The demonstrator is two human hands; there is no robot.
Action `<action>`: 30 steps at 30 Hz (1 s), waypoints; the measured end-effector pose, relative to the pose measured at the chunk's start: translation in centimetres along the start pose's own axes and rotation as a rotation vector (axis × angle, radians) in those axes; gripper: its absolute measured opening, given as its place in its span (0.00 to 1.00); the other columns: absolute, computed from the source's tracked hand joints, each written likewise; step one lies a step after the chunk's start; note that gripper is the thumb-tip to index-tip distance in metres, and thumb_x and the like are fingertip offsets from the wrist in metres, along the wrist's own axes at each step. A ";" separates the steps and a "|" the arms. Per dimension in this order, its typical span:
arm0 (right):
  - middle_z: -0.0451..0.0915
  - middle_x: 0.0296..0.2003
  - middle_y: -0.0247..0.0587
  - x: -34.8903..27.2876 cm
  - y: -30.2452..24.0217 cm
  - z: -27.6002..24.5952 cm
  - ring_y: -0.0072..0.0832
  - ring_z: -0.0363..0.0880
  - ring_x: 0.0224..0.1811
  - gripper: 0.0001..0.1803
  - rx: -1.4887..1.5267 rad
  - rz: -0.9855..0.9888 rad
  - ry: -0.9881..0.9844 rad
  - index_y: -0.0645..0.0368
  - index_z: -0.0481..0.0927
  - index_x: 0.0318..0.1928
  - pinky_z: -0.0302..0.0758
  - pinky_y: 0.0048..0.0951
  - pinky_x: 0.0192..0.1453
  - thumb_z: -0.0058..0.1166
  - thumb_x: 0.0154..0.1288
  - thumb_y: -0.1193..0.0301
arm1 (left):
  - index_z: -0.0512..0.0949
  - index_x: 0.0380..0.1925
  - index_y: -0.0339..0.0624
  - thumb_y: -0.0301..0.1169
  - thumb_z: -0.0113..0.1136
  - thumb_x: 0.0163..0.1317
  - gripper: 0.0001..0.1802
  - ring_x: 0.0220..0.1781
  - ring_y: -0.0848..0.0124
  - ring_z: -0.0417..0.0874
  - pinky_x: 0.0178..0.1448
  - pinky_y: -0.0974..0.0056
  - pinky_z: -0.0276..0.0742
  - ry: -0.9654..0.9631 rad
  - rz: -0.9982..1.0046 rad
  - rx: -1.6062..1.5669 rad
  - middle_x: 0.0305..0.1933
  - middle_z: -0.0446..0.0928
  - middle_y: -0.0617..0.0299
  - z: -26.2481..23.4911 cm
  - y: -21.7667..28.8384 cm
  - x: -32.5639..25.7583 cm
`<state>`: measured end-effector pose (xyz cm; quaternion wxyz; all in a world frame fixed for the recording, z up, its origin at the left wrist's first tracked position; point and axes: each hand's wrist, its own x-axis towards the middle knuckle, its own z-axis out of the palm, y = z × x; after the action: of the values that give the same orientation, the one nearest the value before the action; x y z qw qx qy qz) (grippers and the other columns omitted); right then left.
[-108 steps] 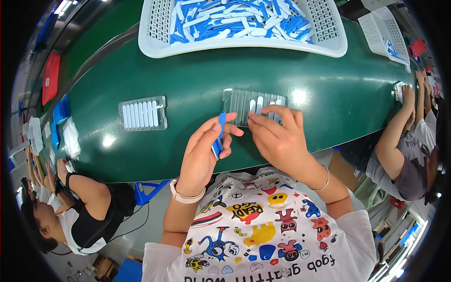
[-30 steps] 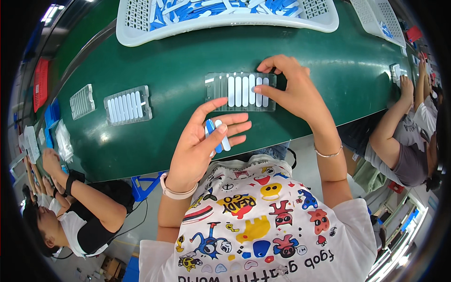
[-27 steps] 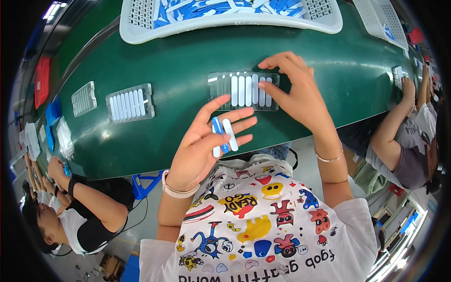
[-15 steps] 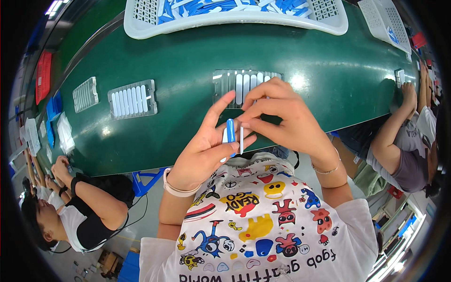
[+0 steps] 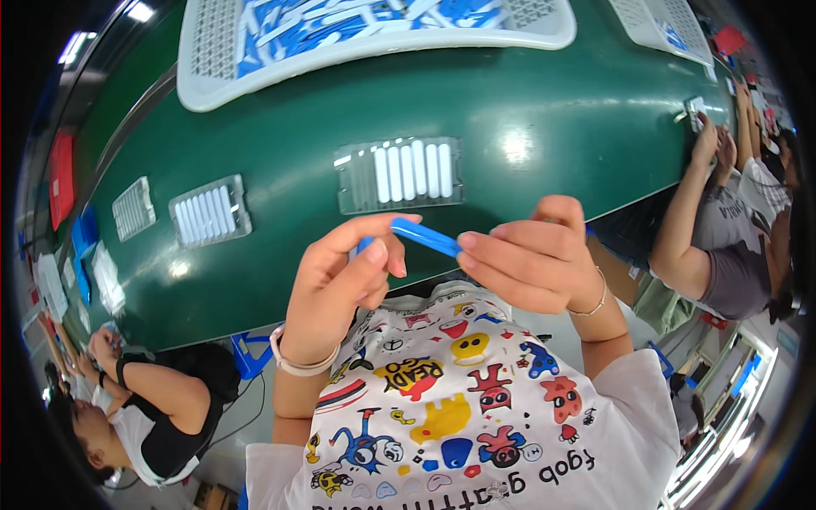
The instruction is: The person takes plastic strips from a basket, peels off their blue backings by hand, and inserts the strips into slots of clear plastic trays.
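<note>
My right hand (image 5: 535, 259) pinches one end of a slim blue stick (image 5: 429, 238) with rounded ends, held tilted above the table's near edge. Its other end meets the index finger of my left hand (image 5: 331, 280). Between the left thumb and fingers a second blue piece (image 5: 365, 246) peeks out, mostly hidden by the hand. Just beyond my hands lies a clear plastic tray (image 5: 357, 183). Several white strips (image 5: 408, 172) sit side by side in its slots, while the slots at its left end hold none.
A white perforated basket (image 5: 208, 89) heaped with blue and white sticks (image 5: 340, 25) stands at the far side. Two more clear trays (image 5: 241, 204) (image 5: 133, 209) lie at left on the green table (image 5: 289, 119). Other people sit at both sides; another basket (image 5: 650, 25) is far right.
My hands have drawn apart. The right one now grips a blue stick by its end, and the left has curled round its piece. The view has shifted, so the tray is uncovered.
</note>
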<state>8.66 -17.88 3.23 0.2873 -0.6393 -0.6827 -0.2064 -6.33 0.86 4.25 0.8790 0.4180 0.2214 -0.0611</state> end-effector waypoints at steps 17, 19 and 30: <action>0.80 0.42 0.46 -0.1 -1.1 5.5 0.38 0.80 0.41 0.12 0.711 0.595 0.452 0.65 0.81 0.43 0.78 0.33 0.42 0.60 0.57 0.76 | 0.76 0.44 0.36 0.26 0.57 0.62 0.11 0.20 0.82 0.57 0.23 0.72 0.49 0.326 0.316 0.680 0.18 0.60 0.72 -0.1 0.2 4.6; 0.82 0.41 0.43 0.0 -0.3 5.3 0.37 0.79 0.41 0.10 0.676 0.752 0.466 0.64 0.83 0.40 0.78 0.33 0.43 0.60 0.57 0.77 | 0.75 0.51 0.38 0.22 0.64 0.51 0.23 0.20 0.79 0.53 0.26 0.71 0.49 0.354 0.455 1.124 0.16 0.54 0.72 -2.2 1.5 4.9; 0.82 0.42 0.34 -0.5 2.2 4.6 0.33 0.77 0.42 0.13 0.206 0.590 0.290 0.55 0.83 0.40 0.71 0.34 0.47 0.61 0.52 0.74 | 0.73 0.53 0.44 0.37 0.65 0.57 0.24 0.20 0.54 0.72 0.26 0.54 0.65 0.331 0.297 1.557 0.16 0.70 0.53 -0.5 1.1 5.6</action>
<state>10.29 -15.08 -0.76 0.4916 -0.7409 -0.4377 -0.1334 -1.22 2.40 2.26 0.2907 0.9386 0.1848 -0.0176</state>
